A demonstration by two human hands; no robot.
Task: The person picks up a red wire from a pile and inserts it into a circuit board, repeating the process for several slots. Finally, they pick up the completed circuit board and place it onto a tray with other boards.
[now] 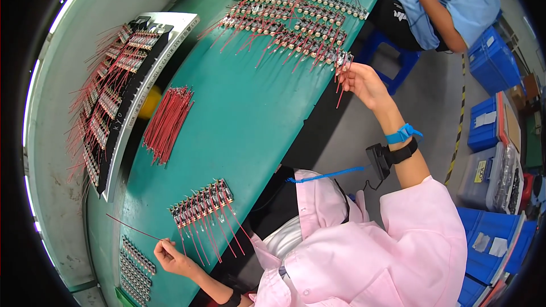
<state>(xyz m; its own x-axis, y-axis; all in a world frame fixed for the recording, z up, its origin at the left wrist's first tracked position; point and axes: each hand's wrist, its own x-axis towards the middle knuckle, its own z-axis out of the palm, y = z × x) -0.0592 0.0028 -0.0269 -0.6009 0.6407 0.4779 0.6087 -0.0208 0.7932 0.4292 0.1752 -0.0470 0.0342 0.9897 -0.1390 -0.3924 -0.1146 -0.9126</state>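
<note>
Red wire (133, 227): one length, its near end in the left hand (172, 256), the rest running out to the left of that hand and away from the body.
Left hand: thumb and fingers together, clamped on the wire end; held over the near end of the worktop (244, 119).
Wired board strip (202, 203): lies just beyond the left hand and to its right; a row of small boards, red leads trailing toward the body.
Bare boards (136, 273): lined up in rows to the left of the left hand, a little nearer the body; no red leads seen on them.
Right hand (363, 83): arm stretched forward, fingers drawn together at the end of the board rows (284, 23), red leads about the fingertips; cannot tell whether it grips a board or a lead.
Board rows: spread left of the right hand and beyond it, several lines deep, red leads attached.
Wire bundle (169, 125): loose pile of red wires, well beyond the left hand, well left of the right.
Rack (139, 99): white-edged with black panel, left of the bundle, loaded with wired boards.
Right wrist: blue strap (404, 133) with coiled cord (327, 174).
Co-worker (463, 3): blue top, beyond the right hand and to its right.
</note>
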